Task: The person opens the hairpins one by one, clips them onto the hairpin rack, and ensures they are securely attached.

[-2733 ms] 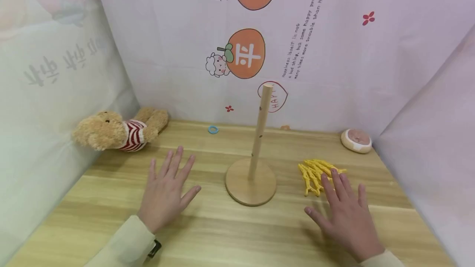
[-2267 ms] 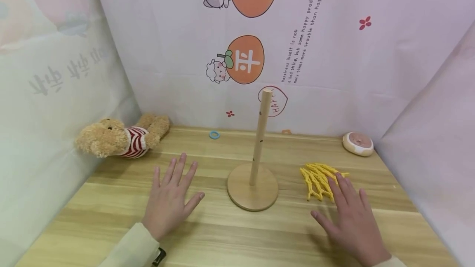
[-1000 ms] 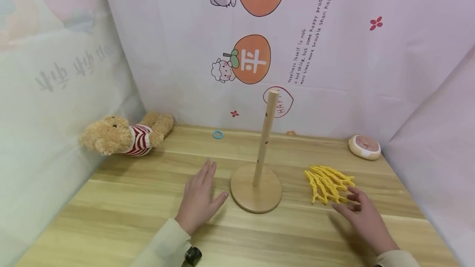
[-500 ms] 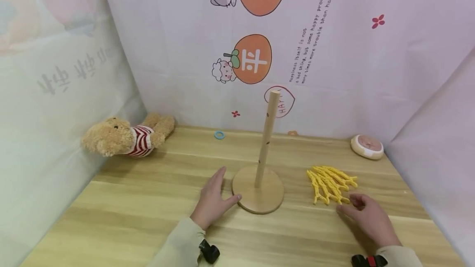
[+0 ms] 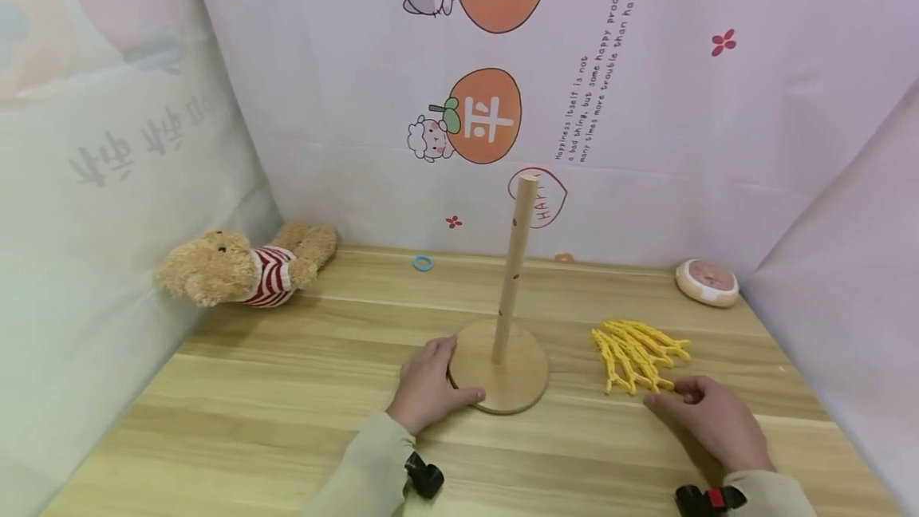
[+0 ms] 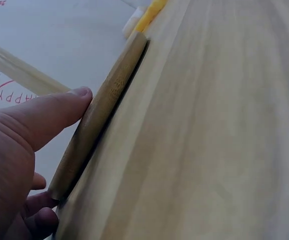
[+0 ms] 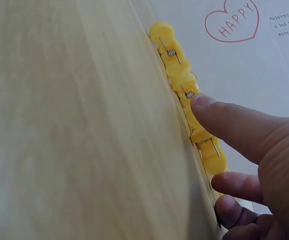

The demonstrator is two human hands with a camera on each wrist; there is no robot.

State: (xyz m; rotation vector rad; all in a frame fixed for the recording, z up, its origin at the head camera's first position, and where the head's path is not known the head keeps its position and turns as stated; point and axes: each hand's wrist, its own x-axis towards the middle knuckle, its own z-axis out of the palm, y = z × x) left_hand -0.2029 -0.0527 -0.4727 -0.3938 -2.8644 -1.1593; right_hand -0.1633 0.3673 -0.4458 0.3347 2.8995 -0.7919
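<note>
A wooden stand, with a round base and an upright post, stands mid-table. My left hand holds the base's left rim, its thumb on top and the other fingers at the edge. Right of the stand lie several yellow clothes pegs, bunched together; their metal springs show in the right wrist view. My right hand is at the near end of the pegs, thumb and forefinger apart. In the right wrist view its thumb overlaps a peg, with no grip to be seen.
A teddy bear in a striped top lies at the left wall. A blue ring lies at the back edge, and a round cream-and-pink object sits at the back right. Printed cloth closes off the back and sides.
My left hand has moved right from the open table to the stand's base and taken its rim. My right hand has drawn its fingers in beside the pegs. Stand and pegs have stayed put.
</note>
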